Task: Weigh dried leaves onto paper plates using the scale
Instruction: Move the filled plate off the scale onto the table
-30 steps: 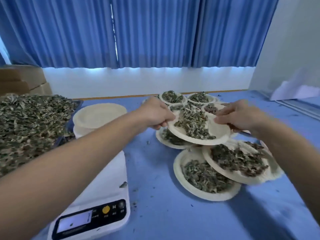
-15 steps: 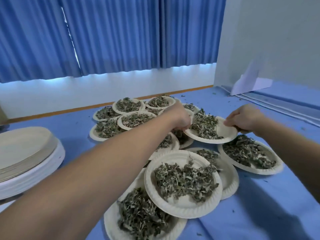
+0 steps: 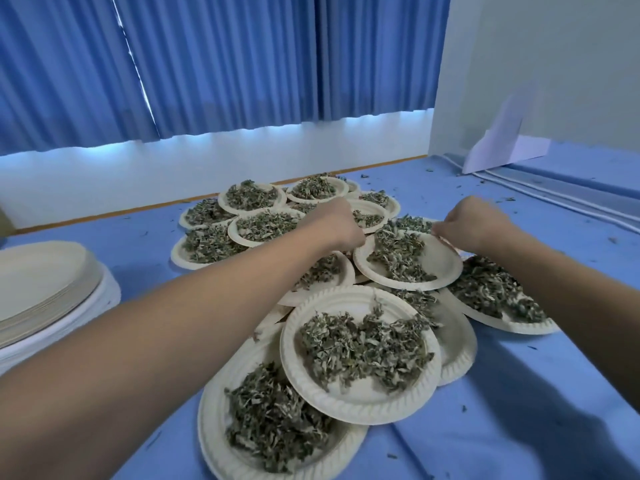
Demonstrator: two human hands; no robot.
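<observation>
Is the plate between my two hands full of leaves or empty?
Loaded, not empty. The plate carries a heap of dried leaves, with bare rim showing on its right side. The left hand and right hand pinch opposite edges.

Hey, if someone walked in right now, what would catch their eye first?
Probably the overlapping spread of paper plates heaped with dried leaves across the blue table. Next, the left hand and right hand gripping opposite rims of one filled plate mid-pile, and blue curtains behind.
</observation>
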